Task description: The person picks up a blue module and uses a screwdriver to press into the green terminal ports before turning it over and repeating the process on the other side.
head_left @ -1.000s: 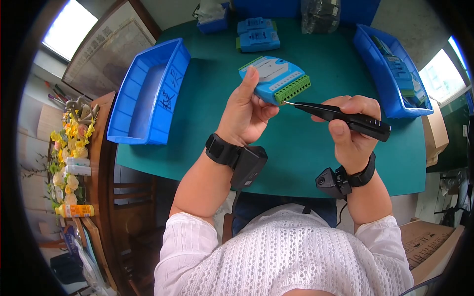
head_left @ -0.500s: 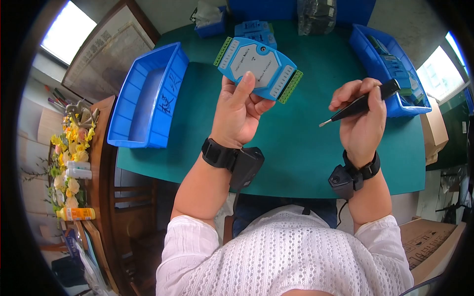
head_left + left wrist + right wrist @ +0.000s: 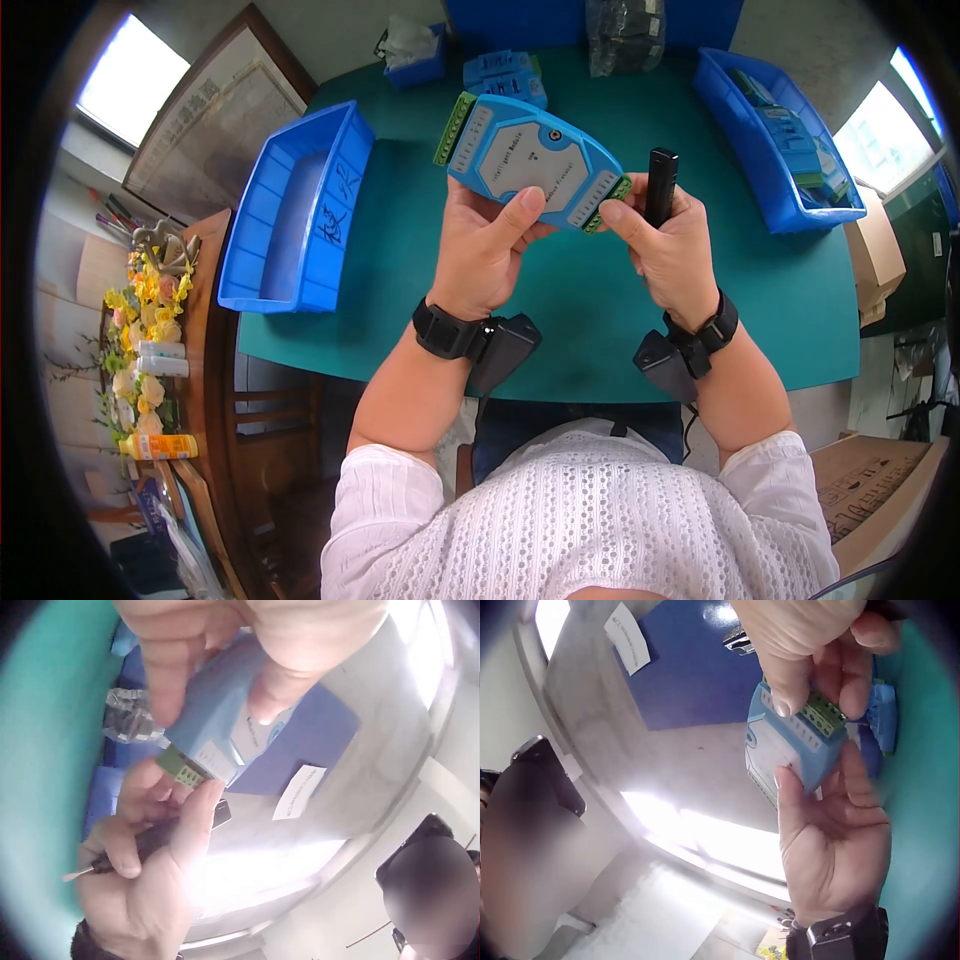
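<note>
A blue electronic module (image 3: 525, 165) with a grey label and green terminal blocks at both ends is raised over the table. My left hand (image 3: 482, 240) grips its near edge, thumb on top and fingers beneath. At the module's right end, the thumb and fingers of my right hand (image 3: 680, 250) pinch the green terminal block (image 3: 825, 714). The same hand holds a black-handled screwdriver (image 3: 660, 185) across its palm. In the left wrist view the screwdriver's metal tip (image 3: 79, 874) points away from the module. The far-left terminal block (image 3: 454, 130) is untouched.
Left on the green table (image 3: 420, 350) is a blue bin (image 3: 335, 215); a second bin (image 3: 790, 210) at the right holds several blue modules. More modules (image 3: 505, 75) lie at the back, near a small blue box (image 3: 418, 70) and a clear plastic-wrapped pack (image 3: 627, 38).
First the screwdriver tip was at the right terminal block. The right hand then drew away, turned the tool back into its palm and came to pinch that block. The module has turned label up.
</note>
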The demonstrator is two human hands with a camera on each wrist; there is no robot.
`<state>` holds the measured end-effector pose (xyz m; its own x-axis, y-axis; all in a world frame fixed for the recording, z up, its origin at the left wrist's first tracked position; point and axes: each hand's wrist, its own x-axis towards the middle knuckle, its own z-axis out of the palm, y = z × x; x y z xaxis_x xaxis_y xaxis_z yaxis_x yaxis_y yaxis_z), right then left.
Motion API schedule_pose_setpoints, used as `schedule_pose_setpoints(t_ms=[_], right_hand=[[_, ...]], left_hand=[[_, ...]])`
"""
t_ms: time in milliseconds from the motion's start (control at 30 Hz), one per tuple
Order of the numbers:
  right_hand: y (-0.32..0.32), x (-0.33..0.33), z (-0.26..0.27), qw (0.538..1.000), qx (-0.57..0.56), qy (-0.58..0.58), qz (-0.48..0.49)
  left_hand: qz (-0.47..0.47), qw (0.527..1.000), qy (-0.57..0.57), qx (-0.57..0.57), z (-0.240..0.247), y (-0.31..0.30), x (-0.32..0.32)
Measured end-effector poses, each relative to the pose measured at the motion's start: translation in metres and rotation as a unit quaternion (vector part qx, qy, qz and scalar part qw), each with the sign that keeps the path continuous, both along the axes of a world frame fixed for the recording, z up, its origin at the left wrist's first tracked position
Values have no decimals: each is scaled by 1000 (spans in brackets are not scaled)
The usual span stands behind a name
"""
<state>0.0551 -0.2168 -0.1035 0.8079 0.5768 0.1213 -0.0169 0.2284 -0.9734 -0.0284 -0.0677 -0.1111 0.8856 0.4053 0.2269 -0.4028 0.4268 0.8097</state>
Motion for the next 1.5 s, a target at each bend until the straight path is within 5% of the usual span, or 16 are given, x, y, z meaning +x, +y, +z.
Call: schedule_pose_setpoints(t_ms=[833, 1000, 1200, 1500], right_hand=[[-5, 4, -2, 1000, -11, -12, -13], [-3, 5, -2, 999, 28, 22, 6], [3, 2, -7, 973, 43, -218, -63], [4, 4, -15, 953, 12, -291, -83]], left_hand=[[6, 999, 15, 30, -1, -11, -1], [-12, 998, 44, -34, -1, -12, 1], [-34, 992, 66, -98, -6, -5, 1], [-26, 996, 56, -64, -2, -10, 0]])
